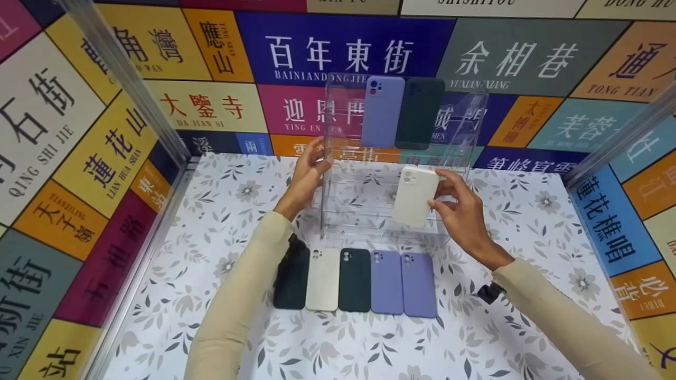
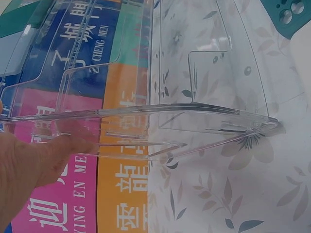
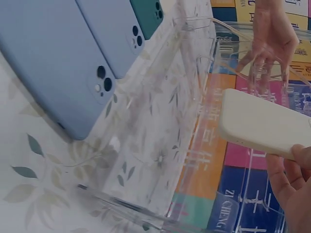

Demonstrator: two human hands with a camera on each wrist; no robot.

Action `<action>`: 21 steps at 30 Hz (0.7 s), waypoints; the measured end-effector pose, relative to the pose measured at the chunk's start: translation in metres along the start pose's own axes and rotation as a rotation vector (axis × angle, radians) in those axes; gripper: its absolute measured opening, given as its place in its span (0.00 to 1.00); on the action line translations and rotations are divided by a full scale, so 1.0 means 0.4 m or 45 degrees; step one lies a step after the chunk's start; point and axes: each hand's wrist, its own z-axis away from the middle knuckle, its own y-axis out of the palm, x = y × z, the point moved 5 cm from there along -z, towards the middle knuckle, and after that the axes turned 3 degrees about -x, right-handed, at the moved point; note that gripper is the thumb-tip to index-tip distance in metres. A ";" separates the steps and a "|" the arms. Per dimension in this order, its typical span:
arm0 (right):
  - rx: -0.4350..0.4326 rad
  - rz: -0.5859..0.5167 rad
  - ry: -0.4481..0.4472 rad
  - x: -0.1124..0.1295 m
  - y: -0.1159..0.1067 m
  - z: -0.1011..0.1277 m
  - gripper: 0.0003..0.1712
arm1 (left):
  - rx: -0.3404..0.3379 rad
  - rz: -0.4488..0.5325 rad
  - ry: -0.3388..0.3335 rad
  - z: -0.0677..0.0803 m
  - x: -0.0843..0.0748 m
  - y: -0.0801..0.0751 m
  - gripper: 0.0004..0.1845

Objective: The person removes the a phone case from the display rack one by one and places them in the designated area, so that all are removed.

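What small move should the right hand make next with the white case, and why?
Probably ease the white case onto the clear stand's middle tier: the right hand holds it just there, the left hand steadies the stand, and two cases already sit above.

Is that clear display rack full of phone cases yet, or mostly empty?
Mostly empty. The clear rack holds only a purple case and a dark green case on top; the right hand holds a white case before it.
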 end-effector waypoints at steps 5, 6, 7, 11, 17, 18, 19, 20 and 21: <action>0.008 0.000 0.025 -0.018 -0.009 0.030 0.42 | -0.009 -0.008 -0.008 0.000 0.001 -0.001 0.35; 0.005 0.004 0.027 -0.021 -0.012 0.036 0.42 | -0.009 -0.009 -0.009 0.000 0.001 -0.001 0.35; 0.004 0.009 0.030 -0.025 -0.015 0.043 0.42 | -0.010 -0.008 -0.010 0.000 0.002 -0.001 0.35; -0.003 0.018 0.025 -0.038 -0.025 0.068 0.42 | -0.013 -0.018 -0.011 0.000 0.002 -0.001 0.35; -0.013 0.023 0.041 -0.050 -0.038 0.095 0.42 | -0.005 -0.033 -0.006 0.002 0.000 -0.003 0.35; -0.016 0.025 0.049 -0.051 -0.041 0.100 0.42 | -0.003 -0.032 -0.003 0.002 0.000 -0.003 0.35; -0.021 0.027 0.053 -0.053 -0.042 0.104 0.42 | -0.003 -0.030 -0.004 0.001 -0.001 -0.003 0.35; -0.024 0.025 0.056 -0.054 -0.044 0.110 0.42 | -0.005 -0.030 -0.004 0.001 -0.001 -0.003 0.35; -0.027 0.028 0.061 -0.057 -0.045 0.115 0.42 | -0.006 -0.026 -0.005 0.000 -0.001 -0.003 0.35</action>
